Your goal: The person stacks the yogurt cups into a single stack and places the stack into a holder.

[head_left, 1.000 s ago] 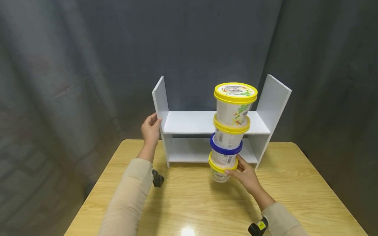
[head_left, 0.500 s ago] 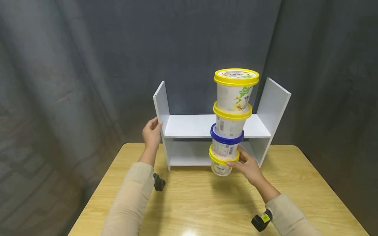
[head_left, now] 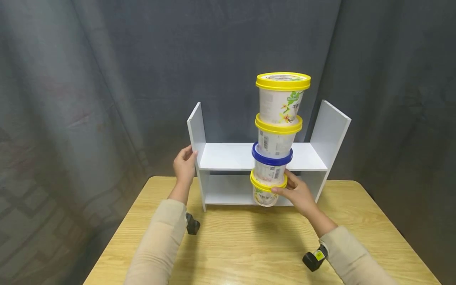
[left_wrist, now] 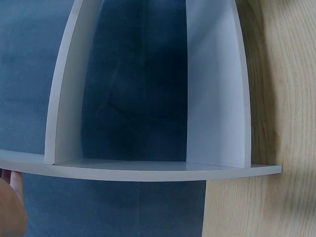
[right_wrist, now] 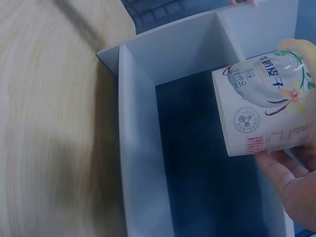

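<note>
My right hand (head_left: 297, 194) grips the lowest tub (head_left: 264, 195) of a leaning stack, its thumb near the yellow lid. That tub is off the table, in front of the shelf; the right wrist view shows its printed side. On it stand a blue-lidded tub (head_left: 271, 161), a yellow-lidded tub (head_left: 276, 142) and a larger yellow-lidded tub (head_left: 281, 105) on top. My left hand (head_left: 184, 165) holds the left side panel of the white two-level shelf (head_left: 228, 156), thumb at the front edge. In the left wrist view only part of that hand (left_wrist: 11, 205) shows.
The shelf stands at the back of the wooden table (head_left: 228, 245). Its right side panel (head_left: 329, 134) rises beside the stack. Dark grey curtains (head_left: 228, 47) hang behind and at both sides. A black wrist camera (head_left: 313, 259) sits on the right sleeve.
My right hand has raised the tub stack, so its top stands higher against the curtain. My left hand stays at the shelf's left panel. The head view has tilted slightly up.
</note>
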A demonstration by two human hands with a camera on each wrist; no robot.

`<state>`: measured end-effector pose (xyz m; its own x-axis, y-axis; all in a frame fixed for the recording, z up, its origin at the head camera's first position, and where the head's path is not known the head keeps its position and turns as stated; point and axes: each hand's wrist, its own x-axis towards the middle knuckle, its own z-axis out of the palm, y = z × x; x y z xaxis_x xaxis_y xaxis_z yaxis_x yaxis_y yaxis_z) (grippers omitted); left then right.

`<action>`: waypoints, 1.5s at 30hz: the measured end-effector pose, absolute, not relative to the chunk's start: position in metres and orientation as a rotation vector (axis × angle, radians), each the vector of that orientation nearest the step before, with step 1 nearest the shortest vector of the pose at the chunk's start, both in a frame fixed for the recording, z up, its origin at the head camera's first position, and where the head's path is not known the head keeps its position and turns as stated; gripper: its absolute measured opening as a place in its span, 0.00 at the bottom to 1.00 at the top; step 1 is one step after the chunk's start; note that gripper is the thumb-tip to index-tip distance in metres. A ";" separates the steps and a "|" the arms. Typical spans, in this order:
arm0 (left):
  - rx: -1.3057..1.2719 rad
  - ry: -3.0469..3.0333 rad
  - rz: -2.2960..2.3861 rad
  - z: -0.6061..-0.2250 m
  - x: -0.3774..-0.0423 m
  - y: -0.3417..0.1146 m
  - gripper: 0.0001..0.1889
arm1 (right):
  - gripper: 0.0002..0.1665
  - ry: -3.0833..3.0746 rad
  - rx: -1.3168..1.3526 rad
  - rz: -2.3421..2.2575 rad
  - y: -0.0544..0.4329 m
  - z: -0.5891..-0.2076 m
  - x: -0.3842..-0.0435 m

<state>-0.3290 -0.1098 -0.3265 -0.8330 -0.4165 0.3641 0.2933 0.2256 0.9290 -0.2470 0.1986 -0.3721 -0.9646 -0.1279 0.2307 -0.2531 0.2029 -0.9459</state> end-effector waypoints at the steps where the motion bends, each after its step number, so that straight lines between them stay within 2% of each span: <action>1: 0.113 -1.951 -1.657 -0.326 -0.329 -0.110 0.15 | 0.47 -2.355 0.377 1.882 0.198 -0.370 -0.248; 22: 0.087 -1.946 -1.664 -0.325 -0.330 -0.109 0.15 | 0.45 -2.315 0.414 1.927 0.198 -0.321 -0.264; 45: 0.065 -1.958 -1.650 -0.331 -0.333 -0.108 0.16 | 0.49 -2.288 0.354 1.986 0.198 -0.309 -0.282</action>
